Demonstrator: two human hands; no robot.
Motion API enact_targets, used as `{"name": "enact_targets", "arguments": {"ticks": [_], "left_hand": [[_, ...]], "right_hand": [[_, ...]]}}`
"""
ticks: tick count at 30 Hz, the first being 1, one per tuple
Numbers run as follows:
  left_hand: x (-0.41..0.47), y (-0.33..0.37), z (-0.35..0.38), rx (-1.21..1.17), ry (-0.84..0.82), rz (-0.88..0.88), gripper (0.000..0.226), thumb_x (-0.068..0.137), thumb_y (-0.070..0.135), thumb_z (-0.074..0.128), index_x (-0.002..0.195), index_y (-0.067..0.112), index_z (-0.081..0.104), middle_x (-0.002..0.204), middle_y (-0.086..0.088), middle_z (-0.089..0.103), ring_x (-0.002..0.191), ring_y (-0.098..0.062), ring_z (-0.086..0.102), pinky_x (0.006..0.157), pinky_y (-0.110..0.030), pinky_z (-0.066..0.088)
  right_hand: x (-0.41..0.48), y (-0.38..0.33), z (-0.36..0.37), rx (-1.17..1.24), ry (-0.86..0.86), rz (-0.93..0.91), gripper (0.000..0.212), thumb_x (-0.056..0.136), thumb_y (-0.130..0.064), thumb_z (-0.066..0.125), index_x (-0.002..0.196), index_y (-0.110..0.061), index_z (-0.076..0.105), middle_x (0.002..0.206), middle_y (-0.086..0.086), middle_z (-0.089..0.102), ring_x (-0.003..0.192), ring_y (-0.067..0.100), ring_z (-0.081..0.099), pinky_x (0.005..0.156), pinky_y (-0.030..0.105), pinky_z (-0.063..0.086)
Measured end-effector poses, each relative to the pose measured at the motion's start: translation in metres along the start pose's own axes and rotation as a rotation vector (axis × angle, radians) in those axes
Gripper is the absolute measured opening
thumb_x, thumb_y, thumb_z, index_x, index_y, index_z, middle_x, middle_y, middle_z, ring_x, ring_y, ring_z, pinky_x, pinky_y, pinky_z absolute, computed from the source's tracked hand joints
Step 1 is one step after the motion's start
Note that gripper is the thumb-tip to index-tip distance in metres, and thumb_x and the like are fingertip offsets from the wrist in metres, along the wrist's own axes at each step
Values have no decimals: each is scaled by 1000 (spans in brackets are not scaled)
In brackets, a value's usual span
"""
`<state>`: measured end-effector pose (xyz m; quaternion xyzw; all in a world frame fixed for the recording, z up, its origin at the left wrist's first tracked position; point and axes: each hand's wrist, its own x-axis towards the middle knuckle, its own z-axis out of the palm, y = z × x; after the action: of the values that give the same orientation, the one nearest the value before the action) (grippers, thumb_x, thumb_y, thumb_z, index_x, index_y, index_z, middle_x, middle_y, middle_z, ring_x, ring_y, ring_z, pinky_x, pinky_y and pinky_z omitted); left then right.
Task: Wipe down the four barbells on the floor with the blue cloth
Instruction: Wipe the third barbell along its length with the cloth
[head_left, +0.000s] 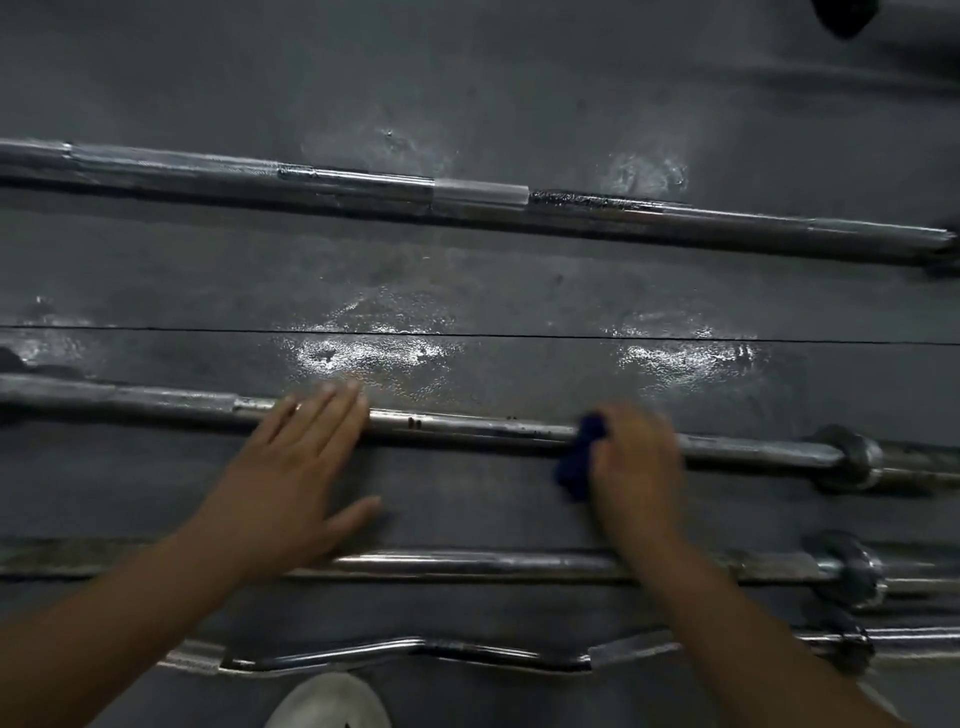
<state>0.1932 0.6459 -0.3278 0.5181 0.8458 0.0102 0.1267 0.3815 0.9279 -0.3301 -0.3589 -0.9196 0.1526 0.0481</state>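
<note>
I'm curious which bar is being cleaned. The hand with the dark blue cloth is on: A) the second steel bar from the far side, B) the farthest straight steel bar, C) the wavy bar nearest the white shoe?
A: the right hand grips the dark blue cloth on the second straight steel barbell from the far side.

blue cloth bunched on barbell

The right hand is blurred and hides most of the blue cloth.
</note>
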Motion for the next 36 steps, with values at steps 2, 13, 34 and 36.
{"name": "enact_targets", "arguments": {"ticks": [2, 13, 34, 36], "left_hand": [[-5, -4, 3, 30, -27, -3, 100, 84, 75, 39, 156, 7, 24, 164, -10, 17, 151, -26, 18, 119, -51, 21], [33, -23, -8, 94, -60, -58, 99, 81, 78, 33, 156, 13, 28, 161, -8, 29, 149, -26, 25, 119, -46, 15], [-4, 12, 8, 28, -42, -164, 101, 84, 80, 28, 155, 8, 26, 163, -10, 24, 151, -24, 19, 120, -54, 16], [-8, 15, 9, 38, -42, -165, 101, 85, 81, 26, 155, 9, 26, 162, -10, 25, 150, -25, 21, 120, -53, 16]], "right_hand": [[0, 21, -1, -23, 74, 106, 34, 74, -14, 40, 95, -10, 67, 87, 12, 65, 83, 29, 50, 87, 44, 43], [21, -96, 38, -10, -138, -347, 32, 80, -18, 53, 112, -21, 57, 110, 0, 61, 106, 22, 52, 106, 44, 31], [-5, -13, 3, -71, -110, -37, 36, 76, -28, 36, 94, -19, 66, 88, 3, 67, 84, 28, 59, 101, 45, 36], [-3, -12, 0, -110, -118, 94, 34, 78, -27, 35, 82, -17, 67, 80, 6, 67, 75, 29, 56, 94, 42, 40]]}}
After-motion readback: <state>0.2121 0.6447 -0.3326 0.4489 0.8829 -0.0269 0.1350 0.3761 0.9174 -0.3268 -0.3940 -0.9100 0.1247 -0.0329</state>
